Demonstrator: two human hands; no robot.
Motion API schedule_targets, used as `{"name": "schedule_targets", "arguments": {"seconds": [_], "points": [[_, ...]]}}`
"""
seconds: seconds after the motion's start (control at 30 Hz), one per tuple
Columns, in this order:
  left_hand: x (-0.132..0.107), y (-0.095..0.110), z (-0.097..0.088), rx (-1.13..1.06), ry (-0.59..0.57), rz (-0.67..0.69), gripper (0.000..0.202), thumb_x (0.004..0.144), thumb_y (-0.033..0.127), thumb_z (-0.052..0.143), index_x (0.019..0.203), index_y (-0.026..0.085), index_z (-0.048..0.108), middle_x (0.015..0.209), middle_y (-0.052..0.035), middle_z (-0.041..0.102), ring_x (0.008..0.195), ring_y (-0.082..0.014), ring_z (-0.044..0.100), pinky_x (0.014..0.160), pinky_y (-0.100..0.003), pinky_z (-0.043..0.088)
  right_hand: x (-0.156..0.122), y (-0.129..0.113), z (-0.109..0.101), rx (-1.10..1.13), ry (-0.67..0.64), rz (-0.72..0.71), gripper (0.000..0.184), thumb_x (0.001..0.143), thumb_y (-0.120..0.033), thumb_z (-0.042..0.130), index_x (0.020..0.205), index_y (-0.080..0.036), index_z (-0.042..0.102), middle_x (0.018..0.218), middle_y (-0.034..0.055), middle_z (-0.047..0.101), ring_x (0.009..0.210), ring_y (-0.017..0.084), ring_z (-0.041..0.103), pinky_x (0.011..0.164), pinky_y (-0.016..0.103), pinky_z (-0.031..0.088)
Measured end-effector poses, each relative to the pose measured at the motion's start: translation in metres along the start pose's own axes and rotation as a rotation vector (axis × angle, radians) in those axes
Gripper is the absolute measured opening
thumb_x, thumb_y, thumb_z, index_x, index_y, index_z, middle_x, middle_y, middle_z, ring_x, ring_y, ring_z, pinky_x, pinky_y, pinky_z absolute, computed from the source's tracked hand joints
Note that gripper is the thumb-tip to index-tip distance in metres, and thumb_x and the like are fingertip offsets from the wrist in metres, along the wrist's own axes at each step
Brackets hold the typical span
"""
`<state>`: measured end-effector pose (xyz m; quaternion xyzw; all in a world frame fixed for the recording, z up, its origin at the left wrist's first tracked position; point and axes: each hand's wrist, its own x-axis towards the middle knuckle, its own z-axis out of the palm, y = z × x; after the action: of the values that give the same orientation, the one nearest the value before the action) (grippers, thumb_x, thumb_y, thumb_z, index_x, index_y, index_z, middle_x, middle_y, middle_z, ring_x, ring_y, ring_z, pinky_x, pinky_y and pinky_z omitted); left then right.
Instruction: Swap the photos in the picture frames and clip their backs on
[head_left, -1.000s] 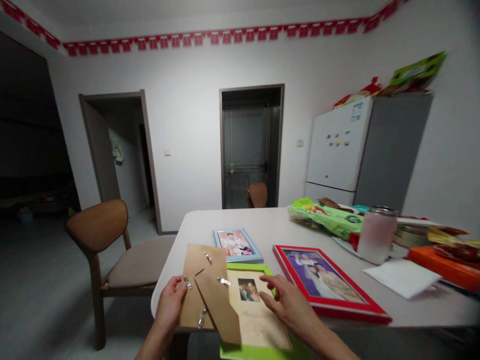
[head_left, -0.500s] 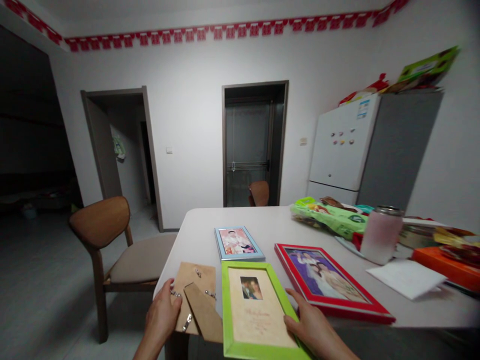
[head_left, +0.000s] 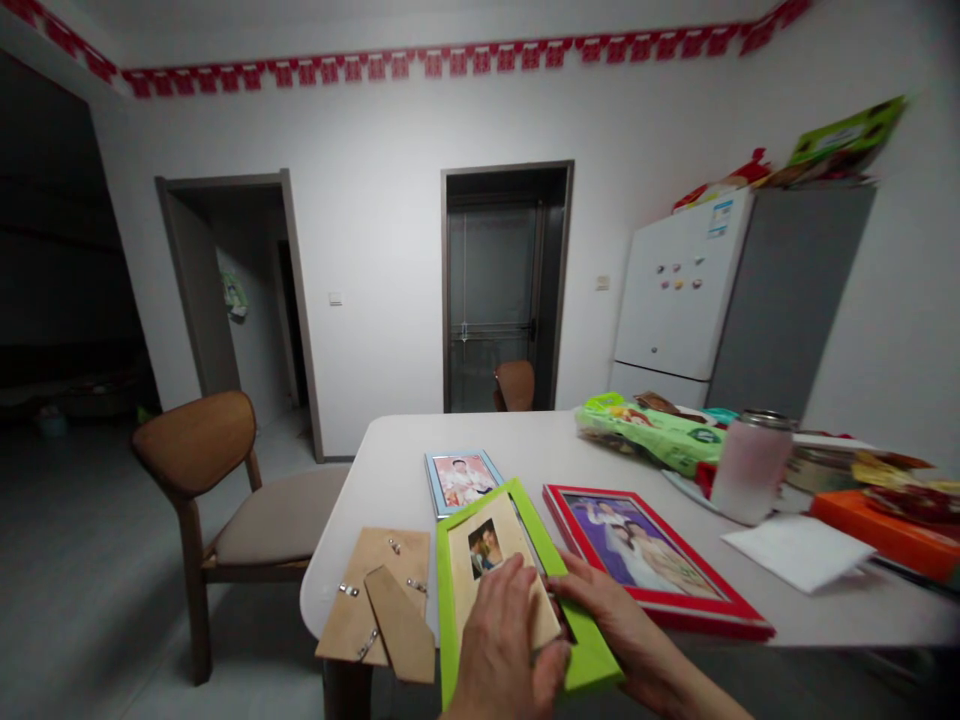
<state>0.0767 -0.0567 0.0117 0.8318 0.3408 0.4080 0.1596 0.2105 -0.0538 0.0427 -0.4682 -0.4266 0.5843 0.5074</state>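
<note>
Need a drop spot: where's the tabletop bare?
Free: white tabletop between blue photo frame and green plastic bag, back to far edge; also left of that frame, beyond the backing board. Crowded: right end, around frosted jar and orange box; near edge, with red photo frame and held green frame.

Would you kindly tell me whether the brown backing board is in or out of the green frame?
Out: the backing board lies on the table, to the left of the green frame.

Dimly lit white wall, grey floor, brown-backed chair, dark central doorway, white-fronted refrigerator.
</note>
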Motion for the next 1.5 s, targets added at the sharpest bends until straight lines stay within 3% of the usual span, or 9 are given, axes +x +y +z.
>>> {"name": "schedule_targets", "arguments": {"seconds": [0.13, 0.33, 0.43, 0.63, 0.97, 1.17, 1.33, 1.4, 1.5], "points": [[0.009, 0.005, -0.021, 0.037, 0.146, 0.101, 0.042, 0.071, 0.008, 0.039, 0.112, 0.017, 0.041, 0.099, -0.0089, 0.055, 0.093, -0.0194, 0.050, 0.081, -0.036, 0.043, 0.010, 0.001, -0.008, -0.129, -0.020, -0.028, 0.045, 0.059, -0.031, 0.056, 0.101, -0.014, 0.054, 0.055, -0.0024, 0.057, 0.046, 0.010, 0.050, 0.046, 0.021, 0.039], [-0.012, -0.036, -0.068, -0.165, 0.473, -0.411, 0.038, 0.069, 0.018, 0.046, 0.107, 0.018, 0.044, 0.090, -0.0046, 0.052, 0.077, -0.0161, 0.054, 0.063, -0.026, 0.047, 0.030, 0.033, -0.046, -0.773, 0.288, -0.120, 0.056, 0.061, -0.028, 0.046, 0.111, -0.002, 0.048, 0.054, -0.0001, 0.056, 0.053, 0.015, 0.053, 0.051, 0.024, 0.038], [-0.039, -0.067, -0.072, -0.367, 0.529, -0.596, 0.045, 0.062, 0.021, 0.050, 0.106, 0.017, 0.041, 0.091, -0.0037, 0.051, 0.073, -0.0153, 0.056, 0.061, -0.026, 0.048, 0.033, 0.046, -0.056, -1.035, 0.285, -0.171, 0.053, 0.064, -0.029, 0.043, 0.109, -0.003, 0.051, 0.067, 0.0062, 0.062, 0.062, 0.018, 0.057, 0.059, 0.026, 0.040], [-0.075, -0.101, -0.057, -0.342, 0.427, -0.623, 0.042, 0.059, 0.018, 0.048, 0.101, 0.015, 0.043, 0.100, -0.0076, 0.052, 0.062, -0.0144, 0.057, 0.057, -0.029, 0.050, 0.033, 0.052, -0.053, -1.263, 0.235, -0.152, 0.045, 0.067, -0.028, 0.042, 0.106, -0.008, 0.053, 0.098, 0.0141, 0.061, 0.089, 0.022, 0.056, 0.077, 0.028, 0.040], [-0.078, -0.086, -0.070, 0.290, 0.116, -0.530, 0.038, 0.069, 0.023, 0.041, 0.106, 0.014, 0.050, 0.105, -0.0094, 0.057, 0.097, -0.0209, 0.053, 0.081, -0.033, 0.044, 0.024, 0.050, -0.049, -1.438, 0.257, -0.186, 0.038, 0.071, -0.030, 0.041, 0.102, -0.015, 0.056, 0.102, 0.0141, 0.057, 0.088, 0.025, 0.055, 0.068, 0.032, 0.042], [-0.080, -0.092, -0.066, 0.498, 0.118, -0.365, 0.035, 0.070, 0.025, 0.045, 0.102, 0.015, 0.053, 0.101, -0.0095, 0.060, 0.096, -0.0213, 0.053, 0.081, -0.033, 0.045, 0.031, 0.051, -0.014, -1.039, 0.125, -0.291, 0.040, 0.069, -0.032, 0.042, 0.100, -0.012, 0.057, 0.087, 0.0096, 0.061, 0.067, 0.017, 0.057, 0.065, 0.028, 0.043], [-0.077, -0.089, -0.046, 0.485, 0.059, -0.167, 0.048, 0.064, 0.019, 0.049, 0.112, 0.016, 0.047, 0.119, -0.0113, 0.048, 0.109, -0.0249, 0.044, 0.089, -0.040, 0.040, 0.055, 0.065, 0.033, -0.486, 0.057, 0.057, 0.057, 0.064, -0.026, 0.042, 0.118, -0.008, 0.038, 0.051, -0.0030, 0.052, 0.039, 0.010, 0.047, 0.037, 0.020, 0.035], [-0.073, -0.086, -0.036, 0.441, -0.022, -0.145, 0.060, 0.057, 0.012, 0.048, 0.117, 0.016, 0.043, 0.125, -0.0114, 0.042, 0.114, -0.0267, 0.037, 0.092, -0.043, 0.035, 0.060, 0.063, 0.047, -0.357, -0.028, 0.157, 0.052, 0.062, -0.020, 0.041, 0.112, -0.007, 0.044, 0.040, -0.0077, 0.042, 0.032, 0.007, 0.038, 0.032, 0.017, 0.028], [-0.063, -0.083, -0.029, 0.360, -0.084, -0.204, 0.070, 0.050, 0.006, 0.045, 0.119, 0.015, 0.041, 0.128, -0.0109, 0.037, 0.118, -0.0278, 0.031, 0.096, -0.044, 0.029, 0.059, 0.049, 0.063, -0.262, -0.136, 0.110, 0.034, 0.059, -0.016, 0.042, 0.089, -0.009, 0.057, 0.036, -0.0089, 0.038, 0.030, 0.004, 0.033, 0.031, 0.015, 0.025]]}}
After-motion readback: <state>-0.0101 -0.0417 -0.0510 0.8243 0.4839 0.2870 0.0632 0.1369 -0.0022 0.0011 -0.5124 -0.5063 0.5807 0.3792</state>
